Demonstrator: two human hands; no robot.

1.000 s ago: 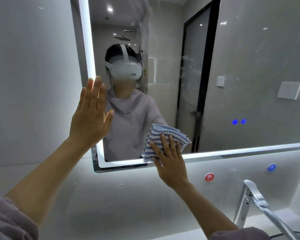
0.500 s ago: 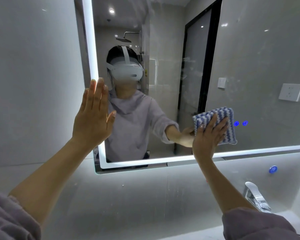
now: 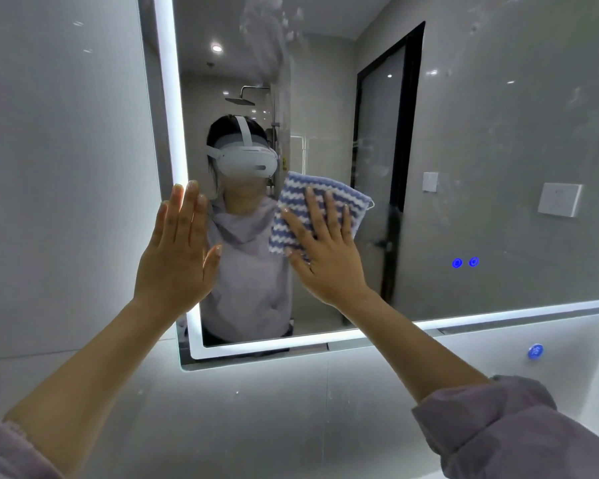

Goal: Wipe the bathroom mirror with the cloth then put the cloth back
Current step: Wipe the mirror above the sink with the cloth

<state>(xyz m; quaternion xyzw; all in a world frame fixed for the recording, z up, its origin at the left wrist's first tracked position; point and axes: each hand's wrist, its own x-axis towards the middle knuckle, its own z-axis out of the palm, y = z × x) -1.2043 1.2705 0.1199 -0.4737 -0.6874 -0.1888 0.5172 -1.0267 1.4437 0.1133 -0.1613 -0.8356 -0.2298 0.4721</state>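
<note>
- The grey wall (image 3: 59, 167) on the left is smooth and glossy, picking up small ceiling-light glints.
- The left hand (image 3: 177, 257) is spread flat, fingers straight and close together, thumb out to the side; its palm faces the lit left edge of the mirror and it grips nothing. Whether the palm actually touches the glass I cannot tell.
- The left forearm is bare, with a soft lilac sleeve (image 3: 0, 451) bunched at the bottom corner.
- The bathroom mirror (image 3: 498, 133) is a large rectangular pane with rounded corners and a glowing white strip along its left and bottom edges. Faint smears cloud the glass near the top and on the right.
- The cloth (image 3: 301, 205) sits against the mirror's lower middle area, just right of the left hand. It looks thick and fluffy, with wavy blue and white stripes, folded into a rough square.
- The right hand (image 3: 325, 250) lies open over the cloth, fingers fanned apart, pressing it flat to the glass rather than clutching it.
- Two small round blue lights (image 3: 465, 262) glow in the glass, lower right.
- A round blue button (image 3: 535, 351) sits on the tiled wall below the mirror, at the right.
</note>
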